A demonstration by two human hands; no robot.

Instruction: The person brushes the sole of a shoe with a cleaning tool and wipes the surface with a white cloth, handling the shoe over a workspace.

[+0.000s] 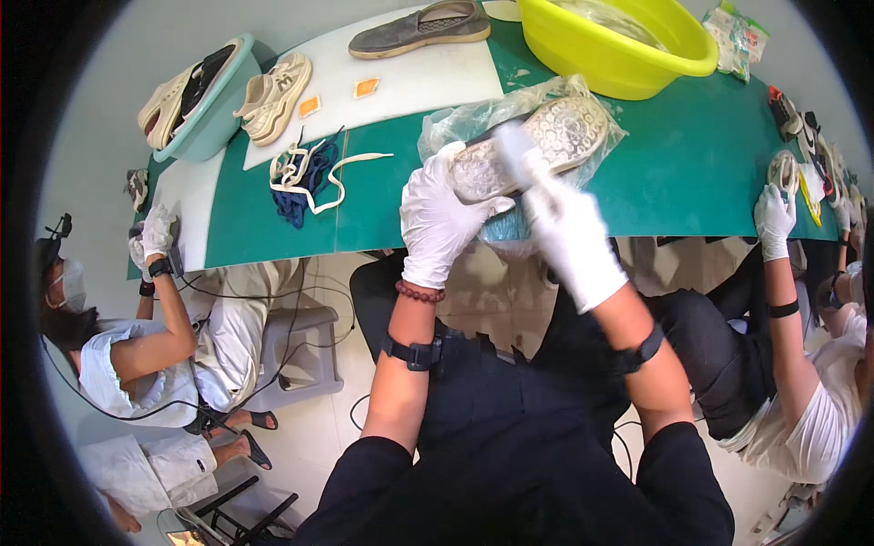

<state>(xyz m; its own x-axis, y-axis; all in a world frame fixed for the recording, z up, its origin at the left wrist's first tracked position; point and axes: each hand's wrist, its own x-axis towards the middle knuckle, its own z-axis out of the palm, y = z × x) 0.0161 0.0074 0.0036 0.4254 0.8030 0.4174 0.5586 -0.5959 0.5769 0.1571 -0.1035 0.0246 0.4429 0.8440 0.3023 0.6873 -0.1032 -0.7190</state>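
Note:
A shoe lies sole up (575,136), its pale, patterned tread facing me, over a crumpled clear plastic bag (455,121) at the table's near edge. My left hand (439,214), in a white glove, grips one end of this shoe with the thumb along its near side. Across the middle of the sole is a pale brush (516,155), smeared by motion. Its handle runs into my gloved right hand (569,238), which is closed around it; the bristles cannot be made out.
Beyond the shoe stands a yellow basin (628,80). White and navy laces (314,177), a beige sneaker (276,98) and a grey slip-on shoe (421,32) lie left of it. A light-blue basin (211,118) holds shoes. Co-workers sit on both sides.

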